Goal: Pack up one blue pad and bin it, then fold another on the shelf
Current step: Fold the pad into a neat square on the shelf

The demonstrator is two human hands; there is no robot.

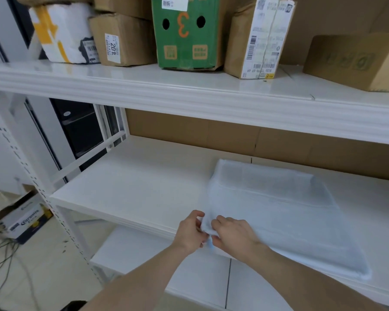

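A pale blue pad (pixel 276 209) lies spread flat on the white middle shelf (pixel 130 187), reaching from the cardboard back wall to the front edge. Its near left corner is bunched up at the shelf's front edge. My left hand (pixel 192 230) pinches that corner from the left. My right hand (pixel 230 232) pinches the same corner from the right, its forearm lying over the pad's front edge. A small darker blue bit of the pad shows between the two hands.
The top shelf (pixel 144 86) carries several cardboard boxes, a green box (pixel 184 32) and a white parcel (pixel 61 32). A lower shelf (pixel 189 277) sits below. On the floor at left are a beer carton (pixel 25 218) and loose cables (pixel 5 254).
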